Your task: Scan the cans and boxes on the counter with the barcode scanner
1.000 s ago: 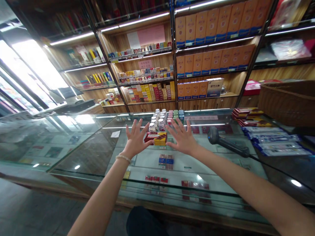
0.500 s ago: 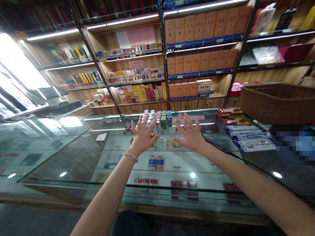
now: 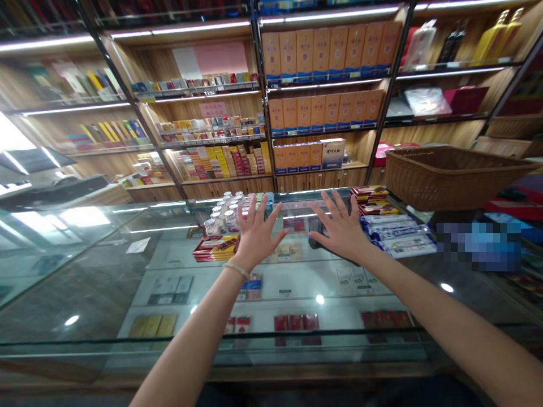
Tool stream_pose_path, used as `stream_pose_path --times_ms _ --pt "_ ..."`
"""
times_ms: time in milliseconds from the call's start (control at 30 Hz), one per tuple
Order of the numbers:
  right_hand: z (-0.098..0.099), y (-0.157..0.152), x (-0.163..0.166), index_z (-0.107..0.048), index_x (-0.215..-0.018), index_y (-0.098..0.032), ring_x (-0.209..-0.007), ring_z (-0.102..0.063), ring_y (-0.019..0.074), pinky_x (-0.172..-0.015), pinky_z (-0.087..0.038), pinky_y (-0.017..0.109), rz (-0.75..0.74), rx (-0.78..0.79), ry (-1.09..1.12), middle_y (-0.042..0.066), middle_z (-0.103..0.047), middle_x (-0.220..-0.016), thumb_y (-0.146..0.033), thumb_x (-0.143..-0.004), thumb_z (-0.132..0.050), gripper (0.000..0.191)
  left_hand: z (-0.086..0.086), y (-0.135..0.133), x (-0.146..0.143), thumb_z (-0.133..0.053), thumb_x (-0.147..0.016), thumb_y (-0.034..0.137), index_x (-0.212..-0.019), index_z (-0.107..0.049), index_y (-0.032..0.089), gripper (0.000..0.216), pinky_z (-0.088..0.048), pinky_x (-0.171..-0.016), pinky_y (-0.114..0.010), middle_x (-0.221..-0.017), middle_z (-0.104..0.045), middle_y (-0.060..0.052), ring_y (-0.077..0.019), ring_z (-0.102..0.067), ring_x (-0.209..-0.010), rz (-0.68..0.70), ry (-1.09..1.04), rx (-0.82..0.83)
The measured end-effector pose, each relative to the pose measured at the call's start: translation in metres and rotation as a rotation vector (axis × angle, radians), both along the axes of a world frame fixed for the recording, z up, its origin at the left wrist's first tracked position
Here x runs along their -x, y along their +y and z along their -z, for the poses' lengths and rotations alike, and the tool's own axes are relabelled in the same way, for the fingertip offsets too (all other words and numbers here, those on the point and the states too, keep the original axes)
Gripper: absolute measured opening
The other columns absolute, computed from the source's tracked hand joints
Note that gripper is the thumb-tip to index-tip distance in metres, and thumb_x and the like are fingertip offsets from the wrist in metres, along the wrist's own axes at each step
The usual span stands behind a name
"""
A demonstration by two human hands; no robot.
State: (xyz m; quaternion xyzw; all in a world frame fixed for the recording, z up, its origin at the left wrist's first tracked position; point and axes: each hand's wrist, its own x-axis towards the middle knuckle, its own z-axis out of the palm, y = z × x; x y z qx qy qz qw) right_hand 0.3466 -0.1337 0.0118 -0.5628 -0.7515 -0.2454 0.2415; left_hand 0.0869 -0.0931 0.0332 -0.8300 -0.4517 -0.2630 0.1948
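My left hand is spread open above the glass display counter, with a bracelet at its wrist and nothing in it. Left of its fingers lies a stack of red-and-yellow chocolate packets. Behind that stand several small white-lidded jars, and the fingers partly cover a group of small cans or tubs. My right hand, also spread and holding nothing, is over the counter with a dark object partly hidden beneath it. Blue-and-white long packets lie to its right.
A wicker basket stands at the right, near another red packet stack. Flat packs show under the glass. Shelves behind hold orange boxes and cigarette packs. A paper slip lies at left.
The view has turned right, so the shelves and counter goods appear farther left. Both hands stay spread and empty; the chocolate stack and jars now show more to the left of my left hand.
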Motion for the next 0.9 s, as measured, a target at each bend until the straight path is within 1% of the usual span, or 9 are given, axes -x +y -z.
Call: stream_pose_path --times_ms 167,267,367,533,667,733,900 --pt "0.0 -0.001 -0.008 -0.038 -0.161 -0.025 -0.16 -0.011 0.0358 -0.124 0.002 0.067 0.022 -0.006 0.004 0.015 -0.022 -0.173 -0.069 -0.099 -0.043 0.076 0.005 0.0 -0.008 -0.053 -0.098 0.057 -0.159 -0.043 0.03 0.067 0.003 -0.125 -0.071 -0.174 -0.022 -0.013 -0.0413 -0.011 -0.161 -0.012 -0.018 0.019" --pt "0.004 -0.002 -0.011 -0.038 -0.162 -0.025 -0.16 -0.01 0.0362 -0.124 0.003 0.068 0.041 -0.012 0.002 0.015 -0.022 -0.174 -0.069 -0.099 -0.043 0.076 0.011 0.0 -0.007 -0.052 -0.099 0.055 -0.157 -0.047 0.029 0.064 0.001 -0.125 -0.071 -0.172 -0.027 -0.015 -0.0412 -0.013 -0.161 -0.024 -0.037 0.013" --pt "0.011 -0.005 -0.013 -0.036 -0.162 -0.025 -0.16 -0.011 0.0373 -0.124 0.004 0.068 0.056 -0.012 0.004 0.015 -0.022 -0.173 -0.068 -0.099 -0.046 0.078 0.016 -0.001 -0.005 -0.053 -0.099 0.056 -0.155 -0.049 0.03 0.063 0.0 -0.125 -0.072 -0.171 -0.031 -0.014 -0.0421 -0.015 -0.16 -0.022 -0.022 0.005" --pt "0.017 -0.01 -0.015 -0.04 -0.161 -0.027 -0.159 -0.015 0.0379 -0.124 0.002 0.067 0.053 0.002 -0.003 0.014 -0.025 -0.173 -0.069 -0.097 -0.048 0.077 0.025 -0.004 -0.004 -0.053 -0.098 0.058 -0.157 -0.047 0.032 0.064 0.003 -0.125 -0.07 -0.172 -0.03 -0.012 -0.041 -0.016 -0.16 0.002 0.024 0.004" --pt "0.02 -0.011 -0.016 -0.036 -0.163 -0.029 -0.159 -0.015 0.0391 -0.124 0.0 0.067 0.061 0.025 -0.002 0.013 -0.025 -0.173 -0.069 -0.097 -0.048 0.078 0.032 -0.006 -0.004 -0.052 -0.099 0.058 -0.157 -0.047 0.032 0.064 0.006 -0.126 -0.069 -0.171 -0.031 -0.011 -0.039 -0.02 -0.16 0.049 0.066 0.028" --pt "0.021 -0.01 -0.017 -0.036 -0.163 -0.029 -0.159 -0.016 0.0393 -0.124 0.0 0.068 0.067 0.033 0.002 0.013 -0.025 -0.173 -0.069 -0.097 -0.048 0.078 0.035 -0.006 -0.004 -0.052 -0.099 0.056 -0.157 -0.046 0.032 0.063 0.007 -0.126 -0.068 -0.171 -0.032 -0.011 -0.0385 -0.022 -0.159 0.052 0.068 0.026" --pt "0.023 -0.007 -0.019 -0.042 -0.16 -0.028 -0.159 -0.018 0.0373 -0.124 -0.001 0.068 0.074 0.055 0.009 0.014 -0.026 -0.172 -0.07 -0.098 -0.045 0.075 0.034 -0.003 -0.001 -0.052 -0.099 0.055 -0.157 -0.046 0.033 0.063 0.004 -0.126 -0.069 -0.171 -0.032 -0.011 -0.0384 -0.022 -0.159 0.02 0.053 0.016"
